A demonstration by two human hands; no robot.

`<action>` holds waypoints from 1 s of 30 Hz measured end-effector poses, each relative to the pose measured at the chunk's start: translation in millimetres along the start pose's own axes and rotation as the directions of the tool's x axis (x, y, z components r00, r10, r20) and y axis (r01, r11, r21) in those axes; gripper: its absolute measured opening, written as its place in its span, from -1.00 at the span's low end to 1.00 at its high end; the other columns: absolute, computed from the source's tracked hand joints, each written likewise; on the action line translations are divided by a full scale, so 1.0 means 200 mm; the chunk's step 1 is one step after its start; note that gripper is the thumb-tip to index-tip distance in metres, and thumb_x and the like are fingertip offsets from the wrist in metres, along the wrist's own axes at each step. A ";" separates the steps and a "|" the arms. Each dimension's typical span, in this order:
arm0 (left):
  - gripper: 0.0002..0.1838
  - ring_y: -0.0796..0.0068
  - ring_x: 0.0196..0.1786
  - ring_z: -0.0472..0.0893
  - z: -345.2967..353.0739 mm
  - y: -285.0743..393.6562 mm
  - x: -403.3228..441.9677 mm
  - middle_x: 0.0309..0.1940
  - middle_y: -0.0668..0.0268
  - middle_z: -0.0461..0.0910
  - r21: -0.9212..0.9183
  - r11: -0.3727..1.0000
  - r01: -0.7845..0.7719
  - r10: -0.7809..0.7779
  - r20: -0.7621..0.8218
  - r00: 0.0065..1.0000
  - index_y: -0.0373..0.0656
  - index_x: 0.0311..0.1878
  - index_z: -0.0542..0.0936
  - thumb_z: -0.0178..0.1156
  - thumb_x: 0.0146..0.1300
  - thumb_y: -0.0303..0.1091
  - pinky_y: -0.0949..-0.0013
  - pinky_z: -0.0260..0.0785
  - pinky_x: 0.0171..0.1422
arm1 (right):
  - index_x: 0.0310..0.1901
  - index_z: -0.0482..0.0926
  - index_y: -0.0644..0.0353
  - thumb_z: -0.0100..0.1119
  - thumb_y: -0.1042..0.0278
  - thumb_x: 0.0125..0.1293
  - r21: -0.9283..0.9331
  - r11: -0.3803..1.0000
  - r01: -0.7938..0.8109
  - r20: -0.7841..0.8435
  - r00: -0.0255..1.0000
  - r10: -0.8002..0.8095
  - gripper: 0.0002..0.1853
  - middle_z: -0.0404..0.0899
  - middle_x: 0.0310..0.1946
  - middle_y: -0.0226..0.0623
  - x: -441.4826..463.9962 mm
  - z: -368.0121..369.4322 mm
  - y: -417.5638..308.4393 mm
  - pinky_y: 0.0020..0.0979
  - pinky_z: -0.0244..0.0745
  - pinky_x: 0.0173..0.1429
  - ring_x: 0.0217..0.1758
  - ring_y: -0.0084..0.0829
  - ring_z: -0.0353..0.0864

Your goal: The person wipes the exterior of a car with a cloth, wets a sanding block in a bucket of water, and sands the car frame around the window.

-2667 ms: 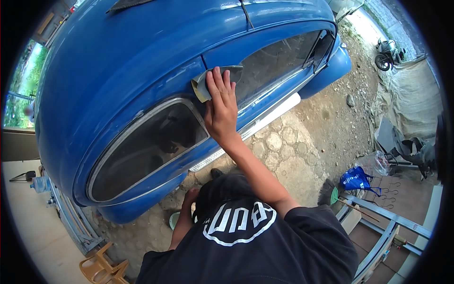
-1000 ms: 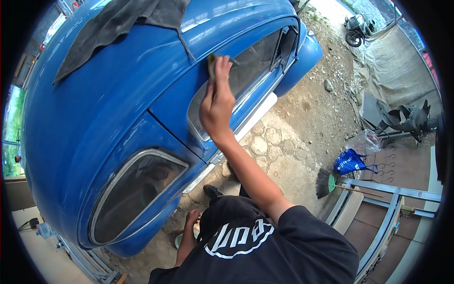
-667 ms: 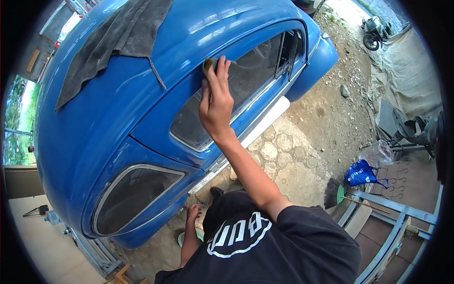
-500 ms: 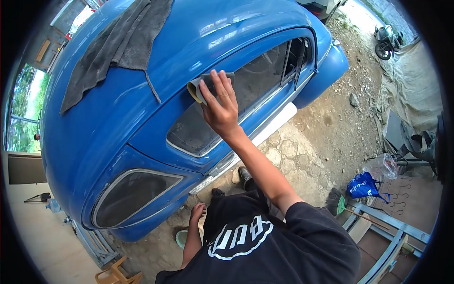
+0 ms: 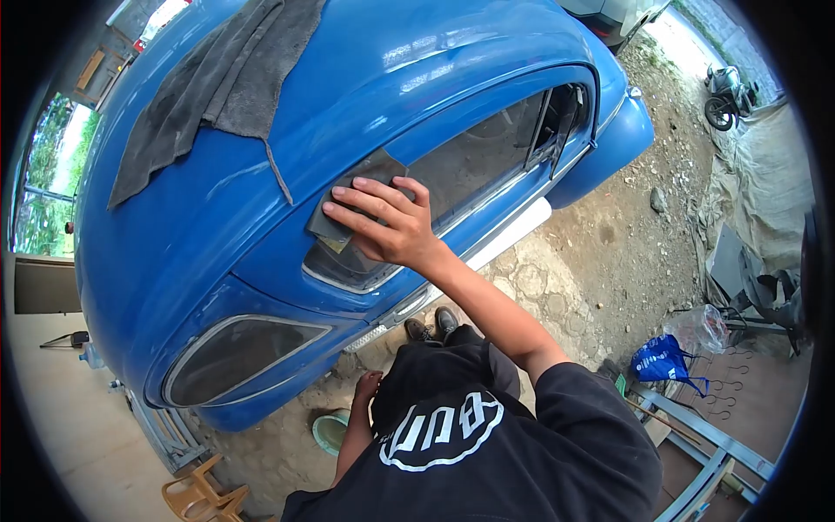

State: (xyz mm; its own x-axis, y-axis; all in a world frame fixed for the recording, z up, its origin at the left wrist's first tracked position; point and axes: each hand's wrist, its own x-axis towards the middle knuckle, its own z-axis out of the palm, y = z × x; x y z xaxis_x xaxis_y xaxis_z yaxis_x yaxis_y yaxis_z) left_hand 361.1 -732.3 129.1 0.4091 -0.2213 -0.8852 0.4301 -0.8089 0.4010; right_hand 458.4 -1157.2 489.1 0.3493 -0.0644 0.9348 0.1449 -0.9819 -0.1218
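My right hand (image 5: 387, 219) presses a grey sheet of sandpaper (image 5: 383, 167) against the blue car (image 5: 348, 96), at the frame above the side window. Its fingers lie over the sheet, and a pale yellowish underside shows at the lower corner. The side window (image 5: 478, 139) beneath has dusty glass. My left hand (image 5: 369, 384) hangs low beside my dark shirt, with its fingers loosely bent and apart; I see nothing in it. A dark grey cloth (image 5: 235, 87) is draped over the car roof.
A pale green basin (image 5: 330, 432) stands on the ground near my left arm. At lower left is a brown plastic chair (image 5: 204, 494). A blue bag (image 5: 661, 358) and metal frames (image 5: 687, 426) lie to the right. A motorbike (image 5: 726, 94) is parked farther off.
My right hand has moved down and turned, with the sandpaper now spread flatter on the car. The view has shifted slightly, and more of both shoes and the basin shows.
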 end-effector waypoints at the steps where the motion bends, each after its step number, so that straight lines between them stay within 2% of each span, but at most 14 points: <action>1: -0.65 0.47 -0.34 0.65 -0.01 -0.01 0.03 -0.19 0.31 0.68 0.030 0.999 -0.030 0.030 0.007 1.000 -0.01 0.14 0.66 0.15 0.38 -0.13 0.30 0.50 -0.33 | 0.19 0.69 -0.33 0.36 0.30 0.06 -0.029 0.999 0.032 0.015 0.999 -0.031 -0.43 0.62 0.22 -0.70 -0.01 0.00 0.02 -0.25 0.12 0.44 0.27 -0.58 0.54; 2: -0.65 0.47 -0.34 0.65 -0.01 -0.02 0.06 -0.19 0.31 0.68 0.056 0.997 -0.059 0.058 0.017 0.998 -0.01 0.14 0.65 0.15 0.38 -0.12 0.30 0.50 -0.33 | 0.18 0.69 -0.39 0.36 0.29 0.10 -0.040 0.999 0.030 0.046 0.999 -0.028 -0.45 0.60 0.24 -0.72 -0.01 -0.01 0.02 -0.23 0.07 0.46 0.29 -0.59 0.53; 5: -0.63 0.45 -0.31 0.67 0.00 -0.03 0.14 -0.16 0.31 0.69 -0.106 0.990 0.091 -0.087 0.042 0.995 0.01 0.16 0.63 0.15 0.37 -0.10 0.29 0.50 -0.30 | 0.19 0.68 -0.47 0.33 0.27 0.19 -0.121 0.989 0.090 0.084 0.993 -0.080 -0.49 0.59 0.25 -0.75 0.00 -0.03 0.06 -0.18 -0.04 0.53 0.32 -0.58 0.50; 7: -0.63 0.43 -0.29 0.68 -0.02 -0.02 0.16 -0.14 0.31 0.70 -0.070 0.991 0.111 -0.106 0.074 0.992 0.03 0.16 0.62 0.15 0.38 -0.09 0.28 0.51 -0.28 | 0.27 0.60 -0.53 0.25 0.19 0.32 -0.197 0.969 0.151 0.123 0.984 -0.128 -0.51 0.54 0.31 -0.85 -0.02 -0.04 0.10 -0.15 -0.17 0.67 0.38 -0.63 0.47; 10: -0.64 0.41 -0.29 0.68 -0.03 -0.04 0.17 -0.15 0.33 0.69 0.007 0.990 0.138 -0.138 0.080 0.987 0.03 0.12 0.63 0.15 0.36 -0.06 0.23 0.52 -0.23 | 0.27 0.59 -0.54 0.22 0.13 0.36 -0.190 0.958 0.215 0.181 0.967 -0.181 -0.55 0.53 0.32 -0.85 0.00 -0.06 0.13 -0.17 -0.13 0.69 0.39 -0.63 0.46; 12: -0.63 0.42 -0.29 0.68 -0.05 -0.02 0.16 -0.16 0.32 0.69 0.043 0.982 0.185 -0.188 0.072 0.980 0.03 0.11 0.63 0.17 0.35 -0.04 0.23 0.52 -0.21 | 0.27 0.60 -0.52 0.10 0.12 0.44 -0.156 0.966 0.206 0.176 0.968 -0.178 -0.60 0.55 0.30 -0.86 0.01 -0.05 0.13 -0.24 -0.03 0.68 0.36 -0.62 0.50; 16: -0.61 0.42 -0.27 0.67 -0.03 0.02 0.13 -0.15 0.31 0.68 -0.001 0.979 0.201 -0.201 0.068 0.977 0.02 0.14 0.61 0.18 0.34 -0.03 0.23 0.50 -0.20 | 0.25 0.62 -0.49 0.09 0.14 0.45 -0.166 0.953 0.253 0.141 0.963 -0.231 -0.61 0.58 0.26 -0.86 0.04 -0.09 0.23 -0.25 0.04 0.66 0.32 -0.61 0.54; 18: -0.59 0.41 -0.26 0.66 0.01 0.06 0.15 -0.15 0.31 0.68 -0.053 0.980 0.191 -0.189 0.046 0.981 0.01 0.15 0.60 0.18 0.34 -0.03 0.23 0.50 -0.20 | 0.19 0.68 -0.40 0.19 0.19 0.40 -0.197 0.963 0.185 0.137 0.978 -0.159 -0.64 0.64 0.20 -0.74 0.01 -0.16 0.38 -0.23 0.09 0.61 0.30 -0.55 0.56; 21: -0.58 0.41 -0.28 0.66 0.10 0.18 0.14 -0.16 0.32 0.67 -0.112 0.977 0.179 -0.178 0.016 0.984 -0.01 0.16 0.59 0.17 0.34 -0.02 0.23 0.49 -0.21 | 0.09 0.73 -0.23 0.16 0.52 0.31 -0.277 0.961 -0.008 0.043 0.999 0.021 -0.58 0.69 0.14 -0.58 -0.01 -0.29 0.75 -0.19 0.19 0.53 0.30 -0.44 0.59; 24: -0.60 0.43 -0.29 0.66 0.23 0.29 0.14 -0.18 0.33 0.68 -0.091 0.983 0.159 -0.158 0.016 0.987 -0.02 0.14 0.60 0.17 0.35 -0.02 0.25 0.49 -0.24 | 0.10 0.72 -0.12 0.17 0.61 0.20 -0.213 0.977 -0.030 -0.033 0.999 0.024 -0.53 0.68 0.13 -0.51 -0.02 -0.34 0.99 -0.10 0.20 0.52 0.32 -0.33 0.58; 26: -0.61 0.44 -0.30 0.66 0.33 0.37 0.16 -0.19 0.33 0.68 -0.088 0.985 0.151 -0.151 0.009 0.988 -0.02 0.13 0.61 0.17 0.36 -0.03 0.27 0.48 -0.27 | 0.16 0.69 -0.07 0.07 0.65 0.18 -0.114 0.962 -0.248 -0.142 0.963 0.231 -0.46 0.63 0.20 -0.44 -0.07 -0.23 0.85 -0.03 0.11 0.57 0.41 -0.27 0.48; 27: -0.61 0.44 -0.31 0.66 0.37 0.39 0.17 -0.19 0.33 0.68 -0.096 0.983 0.154 -0.155 -0.002 0.988 -0.02 0.13 0.61 0.17 0.36 -0.04 0.28 0.48 -0.28 | 0.22 0.66 -0.03 -0.05 0.64 0.16 -0.003 0.924 -0.383 -0.159 0.912 0.378 -0.40 0.58 0.26 -0.38 -0.05 -0.20 0.71 0.01 -0.03 0.63 0.49 -0.25 0.36; 28: -0.62 0.45 -0.32 0.66 0.42 0.42 0.17 -0.20 0.33 0.68 -0.104 0.982 0.157 -0.159 -0.012 0.987 -0.03 0.12 0.61 0.17 0.36 -0.04 0.29 0.48 -0.29 | 0.25 0.65 -0.05 -0.08 0.58 0.18 0.037 0.936 -0.350 -0.124 0.928 0.351 -0.39 0.57 0.28 -0.40 -0.08 -0.16 0.64 -0.02 -0.14 0.66 0.51 -0.28 0.32; 30: -0.63 0.46 -0.34 0.65 0.52 0.51 0.20 -0.23 0.33 0.69 -0.137 0.979 0.153 -0.156 -0.010 0.988 -0.03 0.10 0.63 0.18 0.36 -0.05 0.30 0.48 -0.31 | 0.26 0.66 -0.18 0.02 0.48 0.27 0.070 0.976 -0.207 -0.006 0.978 0.208 -0.46 0.56 0.31 -0.56 -0.09 -0.11 0.43 -0.08 -0.17 0.67 0.48 -0.38 0.37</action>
State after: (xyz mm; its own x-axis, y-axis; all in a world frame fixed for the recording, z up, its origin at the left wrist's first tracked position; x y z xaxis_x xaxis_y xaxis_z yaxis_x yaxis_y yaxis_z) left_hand 337.5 -881.5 110.2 0.3453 -0.0869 -0.9345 0.5937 -0.7509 0.2892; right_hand 444.2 -1245.0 469.8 0.3661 -0.2681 0.8911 0.1338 -0.9325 -0.3356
